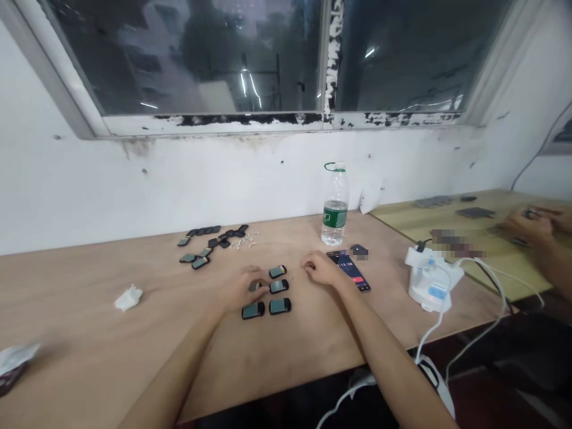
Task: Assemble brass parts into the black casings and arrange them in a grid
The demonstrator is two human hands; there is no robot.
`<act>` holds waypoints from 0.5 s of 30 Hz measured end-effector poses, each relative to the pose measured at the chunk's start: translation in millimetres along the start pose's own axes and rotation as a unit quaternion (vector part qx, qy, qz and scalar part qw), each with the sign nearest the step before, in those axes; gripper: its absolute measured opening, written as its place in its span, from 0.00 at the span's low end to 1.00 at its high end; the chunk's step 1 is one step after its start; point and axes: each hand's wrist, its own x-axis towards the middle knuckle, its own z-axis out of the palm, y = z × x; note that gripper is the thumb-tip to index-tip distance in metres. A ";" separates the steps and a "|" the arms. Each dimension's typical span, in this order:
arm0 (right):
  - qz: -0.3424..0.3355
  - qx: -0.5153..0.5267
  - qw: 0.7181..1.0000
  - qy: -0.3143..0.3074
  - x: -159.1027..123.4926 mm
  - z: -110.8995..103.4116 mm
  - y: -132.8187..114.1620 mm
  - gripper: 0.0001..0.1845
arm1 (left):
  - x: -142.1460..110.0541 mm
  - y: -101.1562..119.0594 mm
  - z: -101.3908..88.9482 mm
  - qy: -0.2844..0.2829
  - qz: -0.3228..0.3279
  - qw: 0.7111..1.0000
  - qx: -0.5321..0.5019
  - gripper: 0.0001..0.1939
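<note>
Several small black devices with grey-green screens lie in front of me in a loose group. My left hand [245,288] is at its left side, fingers curved around one small black device [255,286], which they partly hide. Its fingertips come close to another black device [279,286]. Two more, a left front device [253,310] and a right front device [280,306], lie nearer to me, and a far device [277,271] sits behind. To the right, my right hand [320,267] is closed with fingertips pinched just above the table; what they hold, if anything, is too small to make out.
A lit phone [351,271] lies beside my right forearm, a water bottle [335,208] behind it. More black devices [210,243] and small white pieces [243,241] lie farther back. Crumpled tissue [128,298] is left; a white cabled unit [431,280] and another person's hands [534,225] are right.
</note>
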 end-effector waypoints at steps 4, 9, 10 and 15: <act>0.004 0.030 0.999 -0.013 -2.5 -0.5 -7.5 0.11 | 12.0 8.8 14.1 -0.023 0.007 0.997 0.077 0.07; -0.012 0.026 0.998 -0.064 -5.5 0.7 -23.4 0.08 | 13.6 7.6 21.8 -0.025 -0.021 0.995 0.094 0.06; -0.007 0.028 0.997 -0.066 -5.8 1.5 -26.5 0.07 | 13.3 6.1 22.8 -0.023 -0.026 0.995 0.092 0.06; -0.008 0.113 0.993 -0.025 -5.1 9.1 -42.5 0.07 | 12.5 5.1 26.4 -0.021 -0.041 0.996 0.081 0.06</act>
